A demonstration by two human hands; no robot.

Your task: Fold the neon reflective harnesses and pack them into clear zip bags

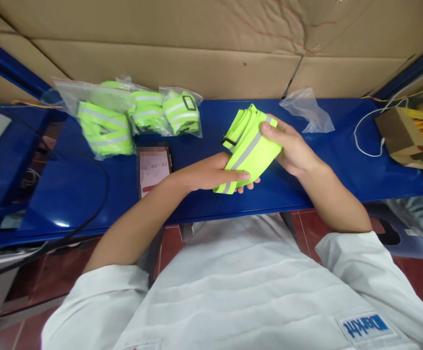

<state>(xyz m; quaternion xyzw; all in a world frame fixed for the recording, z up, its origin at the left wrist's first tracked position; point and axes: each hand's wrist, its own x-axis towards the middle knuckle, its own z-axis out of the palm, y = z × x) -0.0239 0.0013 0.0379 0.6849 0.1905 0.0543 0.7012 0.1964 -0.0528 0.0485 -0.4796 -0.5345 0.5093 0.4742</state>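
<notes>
A folded neon-yellow reflective strap [250, 153] with a grey stripe is held between my two hands, above the front of the blue table [197, 194]. My left hand [220, 172] grips its lower left end, thumb on top and fingers underneath. At the upper right end, my right hand [288, 143] pinches the layers with the thumb over the stripe. A black buckle [229, 142] shows on the strap's left side. The folds fan out loosely at the top.
Several clear bags of folded neon straps [105, 129] lie at the back left. A phone [155, 167] showing a timer lies left of my hands. Behind on the right are an empty plastic bag [309, 112], a white cable [359, 141] and a cardboard box [412, 138]. Cardboard [160, 68] lines the back.
</notes>
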